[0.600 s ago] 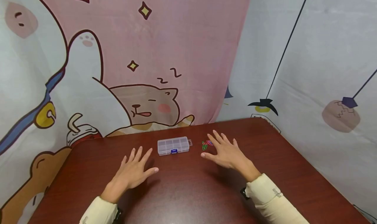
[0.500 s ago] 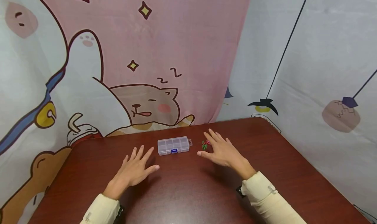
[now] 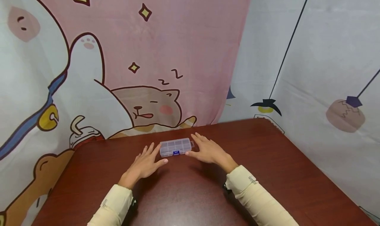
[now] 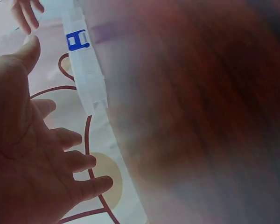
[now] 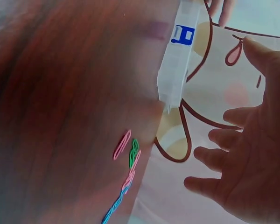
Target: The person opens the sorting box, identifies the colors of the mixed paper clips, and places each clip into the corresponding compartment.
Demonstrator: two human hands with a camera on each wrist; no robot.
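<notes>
A glossy reddish-brown wooden table (image 3: 193, 199) is filling the lower part of the head view, its far edge running in front of a pink-and-white printed fabric backdrop (image 3: 190, 54). The backdrop is showing a brown cartoon animal (image 3: 149, 104), yellow four-pointed stars (image 3: 145, 12) outlined in brown and a round yellow bell (image 3: 46, 119). At the right, a pale grey fabric panel (image 3: 332, 38) is bearing a round pink printed ornament (image 3: 344, 118).

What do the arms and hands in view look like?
Both arms wear long cream sleeves, each with a small grey mark near the wrist end. A dark object shows beside each sleeve's end, too small to make out. The left hand and right hand are bare, with no gloves visible.
</notes>
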